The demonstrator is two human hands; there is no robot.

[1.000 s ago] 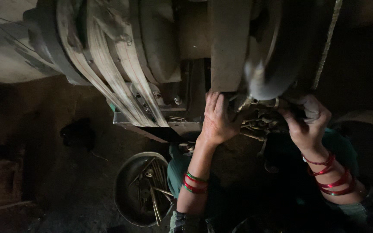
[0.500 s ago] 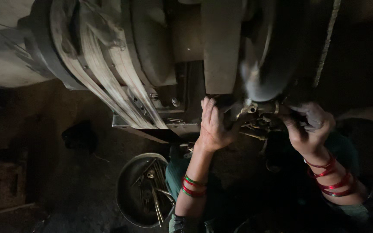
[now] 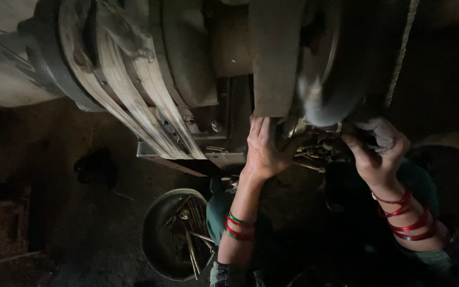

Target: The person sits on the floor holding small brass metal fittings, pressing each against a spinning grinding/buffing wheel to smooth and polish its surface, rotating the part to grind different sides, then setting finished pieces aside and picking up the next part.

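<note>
My left hand (image 3: 264,151) lies flat against the base of a big dark machine (image 3: 272,58), fingers stretched up and thumb toward a heap of small brass-coloured metal pieces (image 3: 314,151) under the spinning wheel (image 3: 325,90). My right hand (image 3: 378,151) is curled just right of that heap, closed on a greyish lump (image 3: 381,130) that is too dim to identify. Both wrists carry red bangles, and the left wrist also has a green one.
A wide worn belt (image 3: 128,95) runs over a large pulley at upper left. A round metal pan (image 3: 158,239) with several thin metal rods sits on the dark floor by my left forearm. A thin rod (image 3: 399,53) hangs at upper right.
My right hand has drawn slightly down and away from the wheel, still curled. My left hand stays against the machine base. The view has shifted a little.
</note>
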